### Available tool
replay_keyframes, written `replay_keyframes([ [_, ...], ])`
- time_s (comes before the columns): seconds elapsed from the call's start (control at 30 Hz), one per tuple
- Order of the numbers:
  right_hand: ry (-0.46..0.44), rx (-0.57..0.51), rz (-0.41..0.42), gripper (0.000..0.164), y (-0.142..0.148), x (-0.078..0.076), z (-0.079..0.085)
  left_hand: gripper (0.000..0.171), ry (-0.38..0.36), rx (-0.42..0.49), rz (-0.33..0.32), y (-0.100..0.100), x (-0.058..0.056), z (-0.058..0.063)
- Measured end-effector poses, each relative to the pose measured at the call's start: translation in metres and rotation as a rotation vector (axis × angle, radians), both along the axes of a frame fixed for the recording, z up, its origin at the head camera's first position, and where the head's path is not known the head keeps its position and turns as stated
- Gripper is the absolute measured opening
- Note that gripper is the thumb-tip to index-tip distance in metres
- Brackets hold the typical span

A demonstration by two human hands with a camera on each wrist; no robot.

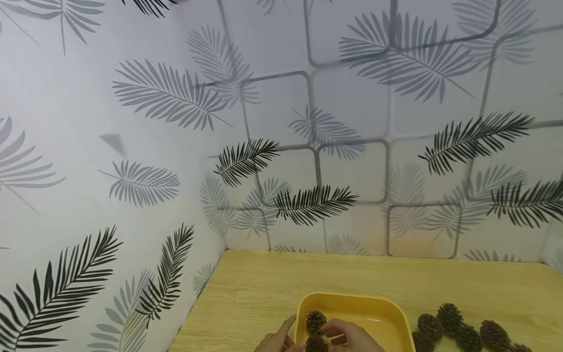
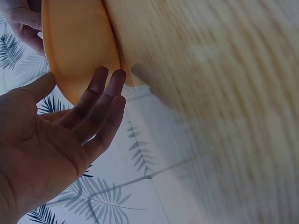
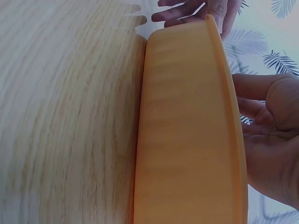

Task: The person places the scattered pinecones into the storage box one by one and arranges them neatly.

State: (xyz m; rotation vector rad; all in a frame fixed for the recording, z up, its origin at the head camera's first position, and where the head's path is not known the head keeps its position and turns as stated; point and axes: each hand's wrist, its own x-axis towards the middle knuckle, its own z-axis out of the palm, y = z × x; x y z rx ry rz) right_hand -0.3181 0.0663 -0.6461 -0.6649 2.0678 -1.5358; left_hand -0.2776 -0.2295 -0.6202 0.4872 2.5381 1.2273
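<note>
A yellow tray [image 1: 352,299] with a raised rim stands on the table, and two brown pine cones sit at its left end. My left hand [image 1: 278,340] is at the tray's left edge; its thumb reaches the rim and its fairly straight fingers lie along the outer wall, as the left wrist view shows [image 2: 70,126]. Inside the tray, my right hand [image 1: 352,337] has bent fingers at the nearer pine cone [image 1: 315,344], which it appears to pinch. The farther pine cone [image 1: 315,322] lies close to those fingertips. In the right wrist view the rim hides the right fingertips.
Several more pine cones [image 1: 468,337] lie in a loose group on the wooden table [image 1: 246,288], right of the tray. Behind and to the left rises a wall [image 1: 145,142] covered with a leaf pattern.
</note>
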Motion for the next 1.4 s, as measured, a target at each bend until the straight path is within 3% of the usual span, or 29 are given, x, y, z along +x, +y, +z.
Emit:
replay_keyframes([
  [0.37, -0.018, 0.01, -0.042, 0.041, 0.009, 0.007, 0.011, 0.086, 0.014, 0.01, -0.008, -0.001, 0.0, -0.002],
  [0.7, -0.034, -0.077, -0.059, 0.041, 0.023, 0.01, 0.014, 0.085, 0.027, -0.003, -0.01, -0.002, 0.0, -0.006],
  [0.8, -0.018, -0.099, -0.086, 0.044, 0.026, 0.024, 0.037, 0.084, 0.022, -0.006, -0.012, -0.003, -0.002, -0.007],
  [0.97, 0.05, -0.103, -0.139, 0.05, 0.028, 0.073, 0.118, 0.084, 0.015, 0.032, -0.04, -0.004, -0.004, -0.008],
  [1.07, 0.072, -0.1, -0.158, 0.048, 0.031, 0.088, 0.145, 0.084, -0.009, 0.046, -0.05, -0.008, -0.006, -0.01],
  [1.23, 0.105, -0.139, -0.183, 0.048, 0.039, 0.095, 0.155, 0.085, -0.077, 0.055, -0.038, -0.009, -0.008, -0.005],
  [1.4, 0.111, -0.128, -0.188, 0.047, 0.048, 0.095, 0.149, 0.086, -0.085, 0.06, -0.04, -0.004, -0.005, -0.003],
])
